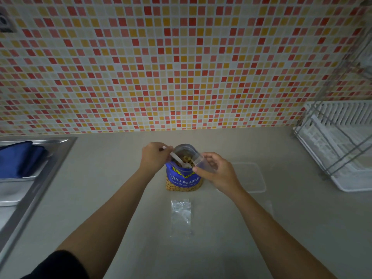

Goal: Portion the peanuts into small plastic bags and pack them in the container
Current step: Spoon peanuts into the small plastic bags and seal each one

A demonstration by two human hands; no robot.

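Observation:
A blue peanut bag stands open on the counter, peanuts showing in its mouth. My left hand grips the handle of a white spoon whose bowl is inside the bag's mouth. My right hand pinches a small clear plastic bag, holding it open at the peanut bag's right rim. Another empty small plastic bag lies flat on the counter in front. A clear, shallow plastic container sits just right of my right hand.
A steel sink with a blue cloth in it lies at the left. A white dish rack stands at the right. A mosaic tiled wall rises behind the counter.

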